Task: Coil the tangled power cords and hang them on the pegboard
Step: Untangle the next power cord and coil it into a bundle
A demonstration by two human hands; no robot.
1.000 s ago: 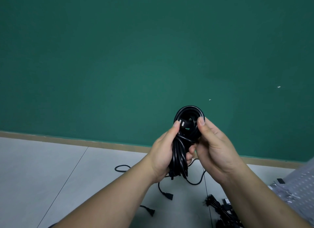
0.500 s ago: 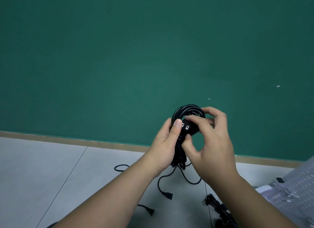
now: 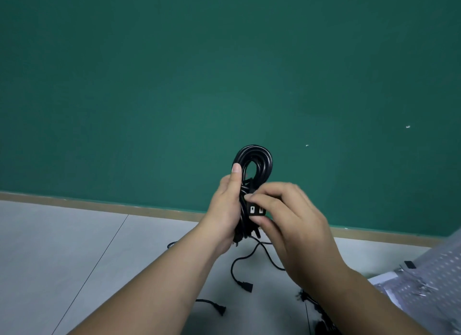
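Head view: the left grip (image 3: 225, 210), a bare hand, is wrapped round the waist of a black coil (image 3: 259, 157). Its thumb lies straight up along the left side of the loop and its fingers curl behind. The coil is held upright in the air in front of the green wall (image 3: 224, 72). Its top loop stands clear above the thumb, and its lower strands are bunched inside the palm.

The right grip (image 3: 296, 232) pinches a black plug (image 3: 257, 211) between thumb and forefinger. The plug sits against the middle of the coil, just beside the left palm, and its face shows 2 pale slots toward the camera. The other right fingers are curled and somewhat blurred.

Below the coil a tail (image 3: 233, 264) drops to the grey floor (image 3: 74, 247) and ends in a connector (image 3: 245, 286). A second end (image 3: 219, 309) lies near the left forearm. A dark heap (image 3: 321, 317) of more cords lies at the bottom, partly hidden by the right forearm. At the right edge is a pale pegboard (image 3: 439, 272) with small metal pieces on it; I cannot tell whether it lies flat or leans.
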